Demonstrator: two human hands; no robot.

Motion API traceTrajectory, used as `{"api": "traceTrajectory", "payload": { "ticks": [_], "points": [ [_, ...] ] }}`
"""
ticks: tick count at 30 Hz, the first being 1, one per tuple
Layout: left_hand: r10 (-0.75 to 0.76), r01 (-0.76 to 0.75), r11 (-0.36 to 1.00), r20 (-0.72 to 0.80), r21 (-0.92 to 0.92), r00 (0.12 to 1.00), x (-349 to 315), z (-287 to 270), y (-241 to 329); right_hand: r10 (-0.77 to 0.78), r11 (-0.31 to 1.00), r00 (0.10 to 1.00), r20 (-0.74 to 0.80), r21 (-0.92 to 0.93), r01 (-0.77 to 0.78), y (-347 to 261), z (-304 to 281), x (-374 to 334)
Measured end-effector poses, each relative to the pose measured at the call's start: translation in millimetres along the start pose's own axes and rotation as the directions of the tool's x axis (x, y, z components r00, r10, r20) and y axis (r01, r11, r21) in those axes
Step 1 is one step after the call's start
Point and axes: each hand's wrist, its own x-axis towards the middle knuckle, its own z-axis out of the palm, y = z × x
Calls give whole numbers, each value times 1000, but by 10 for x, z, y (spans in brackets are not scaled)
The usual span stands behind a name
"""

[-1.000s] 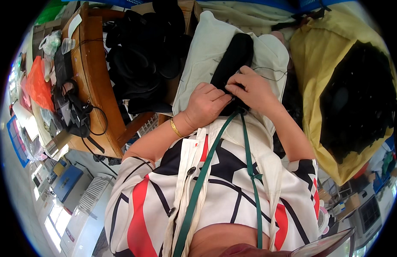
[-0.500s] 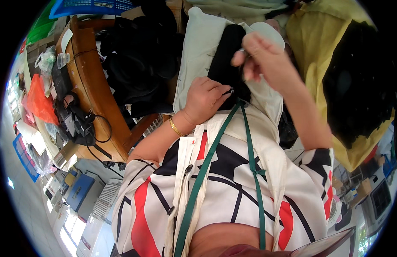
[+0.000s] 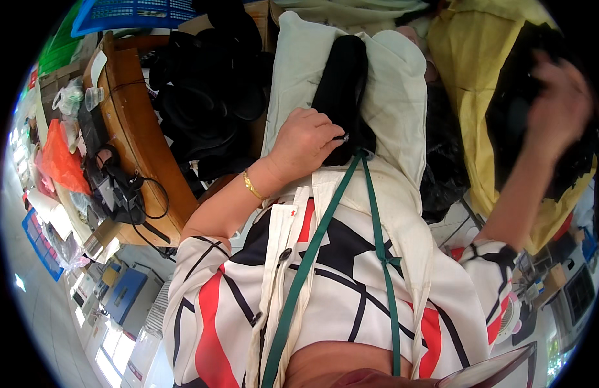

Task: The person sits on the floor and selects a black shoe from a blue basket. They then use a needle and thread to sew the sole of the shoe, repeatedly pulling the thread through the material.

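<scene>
A long black soft piece [image 3: 341, 81], seemingly cloth, lies on the cream cloth [image 3: 396, 97] over my lap; what kind of article it is I cannot make out. My left hand [image 3: 307, 141] rests at its near end, thumb and fingertips pinched on a small shiny metal thing [image 3: 344, 137] mostly hidden by the fingers. Out to the right, my right hand [image 3: 561, 97] is over a heap of black pieces [image 3: 522, 149] inside a yellow cloth sack [image 3: 464, 48]. Its fingers are smeared by motion, so whether they hold anything does not show.
Black pieces [image 3: 212, 90] are piled to the left, beside a wooden chair or table edge [image 3: 134, 129]. A blue plastic basket [image 3: 134, 14] stands far left. Black cable [image 3: 163, 197] and an orange bag [image 3: 61, 158] lie further left. Green straps [image 3: 315, 246] hang down my front.
My right hand has swung away from the black piece, out to the right over the yellow sack. The left hand stays pinched near the same spot.
</scene>
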Motion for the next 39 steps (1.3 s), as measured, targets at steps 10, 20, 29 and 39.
{"api": "traceTrajectory", "payload": {
  "ticks": [10, 20, 29, 39],
  "points": [
    [-29, 23, 999, 216, 31, 976, 167, -167, -48, -230, 958, 541, 809, 92, 270, -82, 1261, -1615],
    [-77, 86, 996, 229, -30, 970, 167, -115, -119, -419, 847, 525, 741, 111, 519, -12, 1296, -1540],
    [-78, 92, 995, 283, -39, 956, 191, -105, -126, -108, 986, 875, 472, -64, 157, -103, 1735, -1661],
    [-390, 387, 921, -54, -50, 919, -73, -78, 57, -44, 999, 930, 365, 1, 47, -21, 1674, -1519]
  ]
}}
